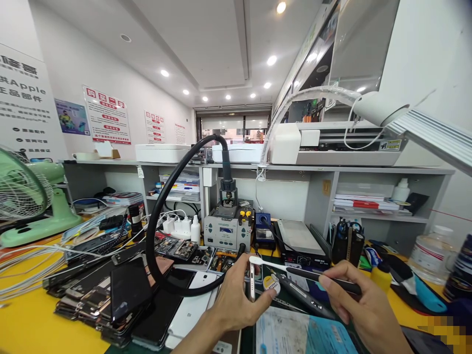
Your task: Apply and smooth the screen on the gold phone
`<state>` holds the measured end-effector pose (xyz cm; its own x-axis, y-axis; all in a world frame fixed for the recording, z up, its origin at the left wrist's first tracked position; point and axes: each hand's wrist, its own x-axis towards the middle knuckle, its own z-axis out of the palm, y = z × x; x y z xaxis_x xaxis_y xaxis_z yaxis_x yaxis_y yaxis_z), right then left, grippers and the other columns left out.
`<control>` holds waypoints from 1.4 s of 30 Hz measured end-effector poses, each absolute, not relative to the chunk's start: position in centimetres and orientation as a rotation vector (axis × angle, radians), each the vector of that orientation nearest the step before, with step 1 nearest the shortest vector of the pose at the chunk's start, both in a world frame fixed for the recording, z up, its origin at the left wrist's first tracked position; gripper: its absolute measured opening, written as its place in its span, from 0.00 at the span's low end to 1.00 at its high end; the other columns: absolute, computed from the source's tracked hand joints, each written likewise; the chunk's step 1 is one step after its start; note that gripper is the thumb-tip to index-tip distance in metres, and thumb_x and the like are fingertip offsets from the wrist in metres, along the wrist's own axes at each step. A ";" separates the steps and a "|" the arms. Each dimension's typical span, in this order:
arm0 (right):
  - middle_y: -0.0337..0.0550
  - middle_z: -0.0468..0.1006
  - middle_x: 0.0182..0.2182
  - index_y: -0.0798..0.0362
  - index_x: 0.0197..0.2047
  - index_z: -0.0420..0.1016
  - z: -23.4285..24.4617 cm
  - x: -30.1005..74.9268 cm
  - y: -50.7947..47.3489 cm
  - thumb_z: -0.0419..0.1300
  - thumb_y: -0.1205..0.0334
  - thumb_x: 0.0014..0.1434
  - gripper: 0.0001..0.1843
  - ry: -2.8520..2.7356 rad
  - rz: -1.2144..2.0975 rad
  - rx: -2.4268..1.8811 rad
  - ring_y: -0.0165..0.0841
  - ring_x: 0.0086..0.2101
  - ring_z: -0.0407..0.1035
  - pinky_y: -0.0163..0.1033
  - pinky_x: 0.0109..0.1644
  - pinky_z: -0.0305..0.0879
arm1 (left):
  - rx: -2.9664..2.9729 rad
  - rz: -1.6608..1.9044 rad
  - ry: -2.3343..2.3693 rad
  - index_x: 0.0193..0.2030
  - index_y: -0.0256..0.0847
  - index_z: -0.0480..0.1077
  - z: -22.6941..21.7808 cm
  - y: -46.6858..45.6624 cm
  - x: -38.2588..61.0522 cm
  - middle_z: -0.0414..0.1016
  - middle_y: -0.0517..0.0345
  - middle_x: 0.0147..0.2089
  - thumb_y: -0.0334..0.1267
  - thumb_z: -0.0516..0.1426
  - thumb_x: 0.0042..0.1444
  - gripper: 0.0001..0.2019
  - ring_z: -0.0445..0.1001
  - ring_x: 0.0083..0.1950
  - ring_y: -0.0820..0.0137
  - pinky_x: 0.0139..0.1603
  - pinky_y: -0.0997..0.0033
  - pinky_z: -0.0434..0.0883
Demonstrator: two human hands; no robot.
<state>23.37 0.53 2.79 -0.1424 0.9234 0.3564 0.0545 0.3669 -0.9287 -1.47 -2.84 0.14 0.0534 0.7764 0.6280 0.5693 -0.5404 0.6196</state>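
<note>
My left hand (234, 300) grips a phone (252, 282) that stands edge-on, its narrow end with port holes turned toward me. In my right hand (363, 295) is a toothbrush (300, 272) with a dark handle and a white neck and head, held near the rear of the handle. The brush head lies at the top of the phone's edge, by my left fingertips; whether the bristles touch it I cannot tell. Beneath the brush lie a dark pen-like tool (302, 295) and a small round item with a yellow label (272, 284). A blue-and-white pad (298, 332) lies below my hands.
A black hose (151, 236) loops up from the grey rework station (224, 231) just left of my left hand. Stacked phone parts (96, 295) and a white phone (195, 300) lie leftward. A bottle (431, 253) stands at right. A lamp (383, 110) overhangs the right side.
</note>
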 end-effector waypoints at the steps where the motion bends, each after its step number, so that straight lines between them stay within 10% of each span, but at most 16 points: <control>1: 0.28 0.57 0.13 0.51 0.32 0.70 2.7 23.5 0.6 0.67 0.42 0.56 0.21 -1.505 1.013 -0.903 0.24 0.16 0.50 0.33 0.22 0.47 | 2.120 1.494 1.383 0.50 0.46 0.61 0.1 -2.8 -1.5 0.71 0.59 0.42 0.41 0.62 0.54 0.19 0.71 0.42 0.65 0.46 0.63 0.68; 17: 0.25 0.52 0.12 0.53 0.28 0.71 2.7 23.4 0.9 0.70 0.48 0.55 0.19 -1.346 1.265 -0.776 0.19 0.14 0.43 0.30 0.18 0.41 | 2.150 1.501 1.395 0.58 0.45 0.59 -0.9 -2.5 -1.6 0.71 0.50 0.54 0.42 0.63 0.52 0.28 0.73 0.54 0.56 0.56 0.52 0.68; 42: 0.24 0.51 0.12 0.52 0.30 0.69 2.5 23.5 1.2 0.69 0.47 0.56 0.19 -1.392 1.220 -0.804 0.20 0.14 0.43 0.30 0.19 0.43 | 2.155 1.449 1.424 0.50 0.42 0.62 -0.2 -3.0 -1.5 0.72 0.50 0.45 0.46 0.62 0.54 0.21 0.72 0.46 0.58 0.49 0.54 0.69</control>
